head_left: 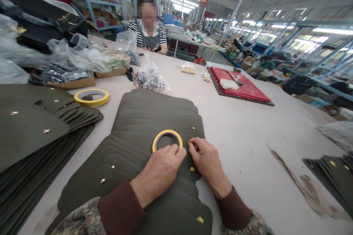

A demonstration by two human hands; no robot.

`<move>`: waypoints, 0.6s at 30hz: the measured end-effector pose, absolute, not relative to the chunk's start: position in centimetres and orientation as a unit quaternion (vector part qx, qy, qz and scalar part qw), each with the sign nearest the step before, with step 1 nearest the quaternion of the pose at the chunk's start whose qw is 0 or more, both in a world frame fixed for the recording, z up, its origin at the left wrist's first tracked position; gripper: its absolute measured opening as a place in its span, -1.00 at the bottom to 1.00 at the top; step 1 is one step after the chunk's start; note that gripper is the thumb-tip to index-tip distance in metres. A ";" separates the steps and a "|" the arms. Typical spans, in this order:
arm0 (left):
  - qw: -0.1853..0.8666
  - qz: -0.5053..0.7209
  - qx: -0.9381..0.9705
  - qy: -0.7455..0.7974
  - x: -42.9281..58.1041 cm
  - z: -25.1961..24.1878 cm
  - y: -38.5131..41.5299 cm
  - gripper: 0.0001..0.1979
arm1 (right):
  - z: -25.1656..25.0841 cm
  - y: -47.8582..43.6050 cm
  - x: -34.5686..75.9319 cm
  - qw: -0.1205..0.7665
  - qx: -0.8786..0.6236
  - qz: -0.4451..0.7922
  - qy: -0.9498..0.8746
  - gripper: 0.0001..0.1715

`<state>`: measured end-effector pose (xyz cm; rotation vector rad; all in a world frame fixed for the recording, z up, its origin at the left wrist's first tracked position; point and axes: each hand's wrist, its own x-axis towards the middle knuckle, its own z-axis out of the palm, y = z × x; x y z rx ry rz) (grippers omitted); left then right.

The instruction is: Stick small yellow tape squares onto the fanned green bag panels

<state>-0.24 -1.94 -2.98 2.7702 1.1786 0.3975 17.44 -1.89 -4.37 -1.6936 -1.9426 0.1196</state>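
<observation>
My left hand (162,170) grips a roll of yellow tape (154,140) above a fanned stack of dark olive panels (154,112). Just right of the roll, my right hand (205,158) is closed in a pinch over the stack's right edge; what lies between its fingertips is too small to make out. Small gold metal fittings (103,181) sit on some panels. One piece of yellow tape (192,169) sticks to a panel beside my right hand, and another yellow piece (200,219) is on a nearer panel.
More olive panels with fittings (30,132) are piled at left, below a second yellow tape roll (104,99). Bags of small parts (150,77) lie farther back. A red board (248,90) holds a hammer (234,78). Another person (149,38) sits across the table.
</observation>
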 end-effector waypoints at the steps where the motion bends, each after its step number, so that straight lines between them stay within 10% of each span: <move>1: 0.055 0.141 0.911 0.383 -0.3 -2.9 -1.9 -0.86 | -4.0 -2.0 17.6 0.270 -0.626 0.056 -0.729 -0.85; 9: 0.060 0.238 0.901 0.357 -0.9 -3.2 -1.1 -0.81 | -2.1 -3.0 20.0 0.266 -0.599 0.371 -0.658 -0.82; 18: 0.086 0.289 0.891 0.338 -1.1 -3.0 -1.1 -0.61 | -2.2 -3.5 18.2 0.430 -0.491 0.226 -0.723 -0.80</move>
